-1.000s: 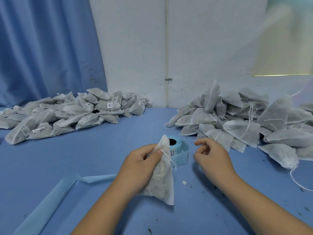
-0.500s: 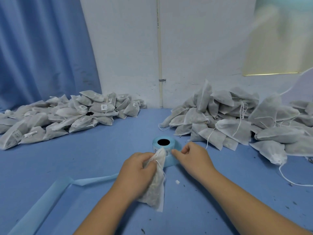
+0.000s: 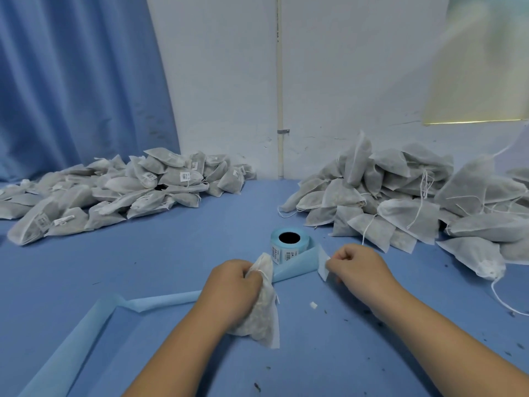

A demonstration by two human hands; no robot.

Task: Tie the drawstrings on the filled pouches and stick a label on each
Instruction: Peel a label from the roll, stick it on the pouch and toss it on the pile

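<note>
1. Since half a second back, the right hand (image 3: 360, 267) has drawn off rightward from the label roll (image 3: 289, 245). It now carries a white label (image 3: 323, 265). The left hand's hold is unchanged.
2. Right hand: thumb and curled fingers pinch one edge of the label, and the rest sticks out free toward the left.
3. Left hand (image 3: 234, 290): fingers wrapped tight round the gathered neck of the filled pouch (image 3: 263, 313). The pouch hangs below the fist, in front of the roll and slightly left of it. Cannot tell whether its lower corner touches the table (image 3: 171, 253).
4. Label and pouch are apart, with the blue backing strip (image 3: 160, 300) curling up between them, then trailing left across the table.
5. Labelled pile (image 3: 114, 193) far left; unlabelled pile (image 3: 400, 202) far right, its strings loose.
6. Small white scrap (image 3: 314, 305) on the table near the right wrist.
</note>
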